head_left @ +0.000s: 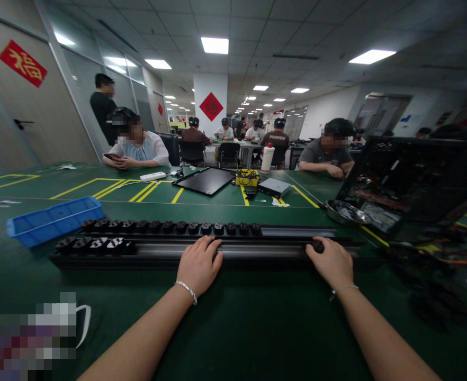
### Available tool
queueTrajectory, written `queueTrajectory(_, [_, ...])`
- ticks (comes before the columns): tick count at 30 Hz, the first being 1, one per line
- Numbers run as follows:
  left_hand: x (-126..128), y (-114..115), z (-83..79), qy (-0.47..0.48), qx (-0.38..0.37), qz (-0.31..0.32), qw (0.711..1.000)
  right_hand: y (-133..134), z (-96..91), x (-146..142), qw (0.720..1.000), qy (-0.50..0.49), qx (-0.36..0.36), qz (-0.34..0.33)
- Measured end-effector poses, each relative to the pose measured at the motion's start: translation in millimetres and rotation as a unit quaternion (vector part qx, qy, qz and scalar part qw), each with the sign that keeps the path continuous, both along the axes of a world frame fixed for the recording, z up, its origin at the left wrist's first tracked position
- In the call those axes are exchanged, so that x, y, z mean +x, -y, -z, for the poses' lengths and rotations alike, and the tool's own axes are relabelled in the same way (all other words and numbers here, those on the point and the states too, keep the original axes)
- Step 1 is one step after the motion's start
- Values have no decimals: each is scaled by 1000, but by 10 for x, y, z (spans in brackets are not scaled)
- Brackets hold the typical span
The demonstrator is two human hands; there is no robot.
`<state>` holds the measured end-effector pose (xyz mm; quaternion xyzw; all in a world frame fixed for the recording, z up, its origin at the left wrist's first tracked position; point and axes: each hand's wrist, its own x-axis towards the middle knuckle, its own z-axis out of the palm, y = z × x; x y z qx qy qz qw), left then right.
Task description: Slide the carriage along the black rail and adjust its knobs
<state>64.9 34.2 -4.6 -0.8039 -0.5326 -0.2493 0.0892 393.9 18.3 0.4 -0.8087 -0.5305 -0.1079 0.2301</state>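
Rail [257, 251] at mid-frame lies under my unclosed left hand [199, 262], while my right hand [334, 263], well apart and right of centre, pinches a small black part [318, 246]

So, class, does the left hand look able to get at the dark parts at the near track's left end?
Probably yes: the left hand rests on the near track, and only bare track lies between it and the dark parts.

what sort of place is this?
Probably an office-type room used as an electronics workshop: a green work table marked with yellow lines, an open black case with coloured wires, and a long black track carrying small dark round parts.
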Motion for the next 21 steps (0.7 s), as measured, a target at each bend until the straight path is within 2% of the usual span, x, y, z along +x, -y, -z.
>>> queueTrajectory(21, [0,-6,10,-1,8,-2,1000,3,8,9,1000,1,10,0])
